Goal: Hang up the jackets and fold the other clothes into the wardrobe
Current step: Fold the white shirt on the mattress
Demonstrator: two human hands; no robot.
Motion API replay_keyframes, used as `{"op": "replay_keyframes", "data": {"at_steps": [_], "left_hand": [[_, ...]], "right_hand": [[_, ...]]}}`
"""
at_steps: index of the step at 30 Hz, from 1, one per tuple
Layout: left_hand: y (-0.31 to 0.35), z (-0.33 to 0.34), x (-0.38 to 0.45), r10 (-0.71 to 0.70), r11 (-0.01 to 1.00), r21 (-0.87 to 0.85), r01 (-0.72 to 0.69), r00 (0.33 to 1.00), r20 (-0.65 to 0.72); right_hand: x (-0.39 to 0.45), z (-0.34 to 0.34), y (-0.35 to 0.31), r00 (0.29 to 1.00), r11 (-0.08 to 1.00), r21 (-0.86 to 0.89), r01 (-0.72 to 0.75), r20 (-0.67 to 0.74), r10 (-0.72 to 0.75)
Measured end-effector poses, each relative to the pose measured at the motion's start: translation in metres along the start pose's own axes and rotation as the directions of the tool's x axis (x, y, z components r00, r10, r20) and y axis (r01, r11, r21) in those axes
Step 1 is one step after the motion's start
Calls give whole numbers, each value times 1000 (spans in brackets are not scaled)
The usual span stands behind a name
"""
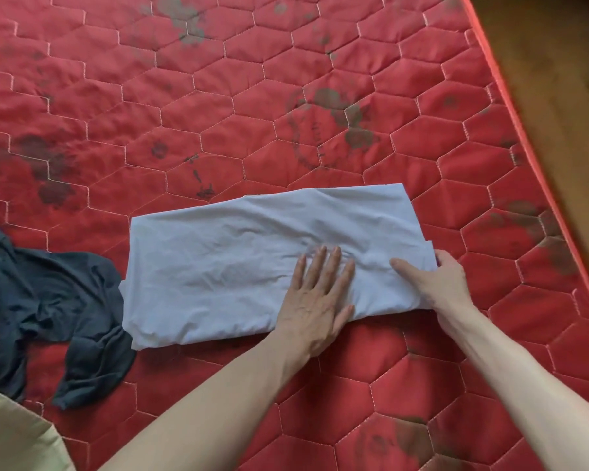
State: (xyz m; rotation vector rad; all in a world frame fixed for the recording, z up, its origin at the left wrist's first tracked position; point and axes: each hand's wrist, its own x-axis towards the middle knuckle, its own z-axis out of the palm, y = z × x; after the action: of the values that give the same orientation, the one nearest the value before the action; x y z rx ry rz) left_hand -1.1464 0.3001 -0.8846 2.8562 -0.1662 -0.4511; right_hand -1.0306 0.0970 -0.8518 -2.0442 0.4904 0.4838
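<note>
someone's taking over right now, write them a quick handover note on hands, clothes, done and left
Left hand: flat, fingers straight, pressing the middle of the white garment.
Right hand: grips the garment's right edge, thumb on top, fingers curled under.
Clothes: the white garment lies partly folded into a wide rectangle on the red mattress. A dark garment lies crumpled to its left, touching it. Pale fabric shows at the left edge; what it is cannot be told.
Done: first folds of the white garment.
Left: probably fold it over from the right, fold the dark one, put them away. No wardrobe or jackets in view.
</note>
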Motion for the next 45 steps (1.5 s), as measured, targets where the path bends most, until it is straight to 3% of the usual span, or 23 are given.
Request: {"op": "replay_keyframes", "data": {"at_steps": [4, 8, 10, 13, 16, 18, 21, 27, 30, 32, 34, 39, 45], "left_hand": [[2, -14, 0, 4, 997, -80, 0, 999, 46], [11, -36, 3, -86, 924, -370, 101, 995, 57], [19, -48, 8, -162, 789, -590, 170, 985, 67], [33, -70, 15, -215, 462, -861, 213, 969, 124], [43, -90, 19, -230, 187, -960, 208, 960, 163], [44, -98, 18, -255, 78, -976, 204, 950, 178], [38, -105, 11, -291, -15, -981, 194, 938, 190], [3, -107, -11, -493, -43, -982, 183, 851, 180], [-11, -109, -27, -534, -33, -972, 231, 819, 212], [-16, -111, -37, -528, -41, -973, 227, 822, 214], [-20, -115, -47, -517, -39, -976, 215, 831, 204], [-32, -136, -68, -474, -99, -984, 146, 863, 176], [-78, -150, -98, -527, -139, -983, 121, 832, 177]], "right_hand": [[5, -9, -11, 963, 963, 228, -141, 256, 81], [-6, -10, -29, 941, 938, 294, -183, 329, 80], [-20, -3, -40, 946, 944, 295, -146, 320, 46], [-45, 15, -54, 944, 957, 281, -67, 329, -31], [-72, 36, -68, 906, 898, 407, -169, 423, -22], [-86, 49, -72, 898, 856, 477, -202, 439, -33], [-100, 73, -77, 930, 875, 477, -81, 351, -105], [-117, 103, -78, 857, 913, 409, 6, 469, -216], [-118, 105, -80, 885, 936, 333, 112, 396, -247], [-114, 106, -83, 890, 934, 181, 309, 291, -351], [-108, 110, -89, 850, 890, 13, 456, 291, -440], [-96, 132, -123, 788, 819, -80, 568, 340, -513], [-109, 167, -146, 731, 745, -207, 634, 474, -490]]}}
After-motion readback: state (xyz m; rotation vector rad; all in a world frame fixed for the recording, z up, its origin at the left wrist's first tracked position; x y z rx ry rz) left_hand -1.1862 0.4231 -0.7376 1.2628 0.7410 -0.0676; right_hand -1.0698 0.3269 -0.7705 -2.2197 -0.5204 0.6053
